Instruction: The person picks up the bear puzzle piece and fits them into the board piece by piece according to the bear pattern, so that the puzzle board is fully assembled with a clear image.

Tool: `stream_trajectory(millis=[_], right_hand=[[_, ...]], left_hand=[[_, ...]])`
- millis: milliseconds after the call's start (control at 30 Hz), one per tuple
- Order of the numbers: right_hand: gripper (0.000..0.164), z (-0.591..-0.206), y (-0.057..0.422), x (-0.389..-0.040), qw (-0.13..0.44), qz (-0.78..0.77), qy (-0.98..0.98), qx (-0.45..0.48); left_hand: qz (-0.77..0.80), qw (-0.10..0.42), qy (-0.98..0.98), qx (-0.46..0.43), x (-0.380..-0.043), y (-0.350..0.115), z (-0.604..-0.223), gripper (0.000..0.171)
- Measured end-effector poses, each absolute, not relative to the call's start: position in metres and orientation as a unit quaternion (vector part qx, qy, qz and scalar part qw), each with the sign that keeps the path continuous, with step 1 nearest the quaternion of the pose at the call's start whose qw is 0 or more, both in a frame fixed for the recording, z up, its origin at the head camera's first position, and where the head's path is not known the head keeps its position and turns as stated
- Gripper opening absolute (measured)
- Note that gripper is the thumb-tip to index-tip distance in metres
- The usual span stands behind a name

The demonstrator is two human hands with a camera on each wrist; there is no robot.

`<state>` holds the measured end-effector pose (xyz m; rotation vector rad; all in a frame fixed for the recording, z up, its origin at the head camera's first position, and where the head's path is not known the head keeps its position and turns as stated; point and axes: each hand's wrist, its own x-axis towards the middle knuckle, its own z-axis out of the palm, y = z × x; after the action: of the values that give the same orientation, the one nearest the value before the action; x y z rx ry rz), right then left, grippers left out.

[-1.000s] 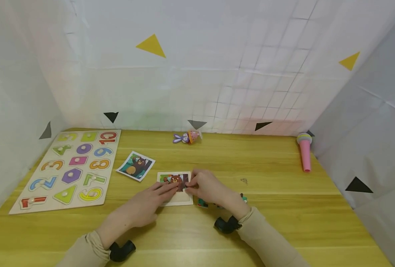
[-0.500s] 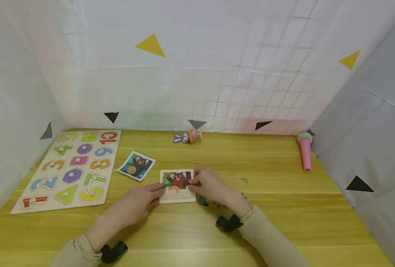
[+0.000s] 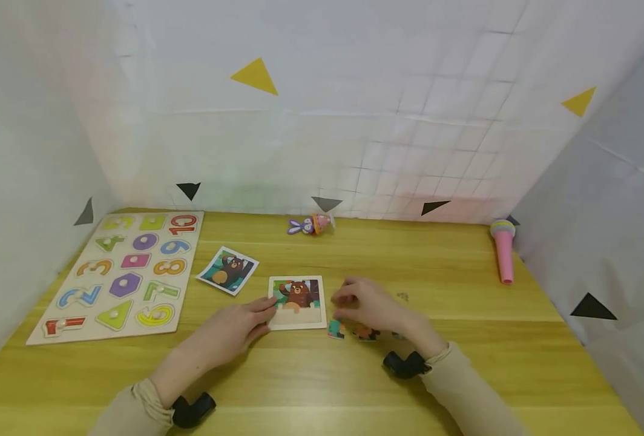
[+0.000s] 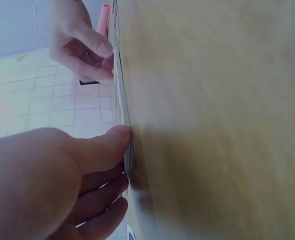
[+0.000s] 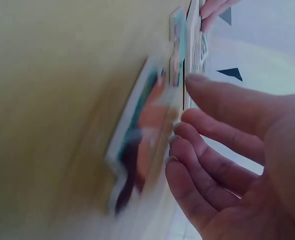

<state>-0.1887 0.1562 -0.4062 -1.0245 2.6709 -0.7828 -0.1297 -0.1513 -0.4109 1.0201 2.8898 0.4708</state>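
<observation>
A small jigsaw puzzle board (image 3: 298,323) lies flat mid-table, a bear picture filling its upper part and bare wood showing along the bottom. At its lower left corner, my left hand (image 3: 235,327) grips the edge between thumb and fingers. To the board's right, my right hand (image 3: 373,307) hovers with loosely bent fingers and nothing between them. Below it lie loose puzzle pieces: a teal one (image 3: 335,329), an orange and dark one (image 3: 365,333), and another partly hidden by the wrist. In the right wrist view, one puzzle piece (image 5: 137,135) appears blurred near my fingertips.
A bear picture card (image 3: 227,270) lies up and left of the puzzle. Further left is a wooden number and shape board (image 3: 117,275). A purple rabbit toy (image 3: 310,225) lies at the back, and a pink toy microphone (image 3: 504,251) at the far right.
My left hand has slid off the picture to the board's left edge. My right hand has let go of the board's right side and moved right, over the loose pieces.
</observation>
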Motion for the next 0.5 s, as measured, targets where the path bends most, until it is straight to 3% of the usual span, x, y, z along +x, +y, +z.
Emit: stream_trajectory(millis=[367,500], right_hand=[[0.038,-0.405,0.169,-0.17,0.1,-0.248,0.902,-0.339],[0.032,-0.406,0.165,-0.166,0.109,-0.264,0.896,-0.339]], left_hand=[[0.162,0.019,0.929,0.331,-0.132,-0.151,-0.412,0.04],[0.16,0.018,0.929,0.332,-0.133,-0.151,-0.413,0.04]])
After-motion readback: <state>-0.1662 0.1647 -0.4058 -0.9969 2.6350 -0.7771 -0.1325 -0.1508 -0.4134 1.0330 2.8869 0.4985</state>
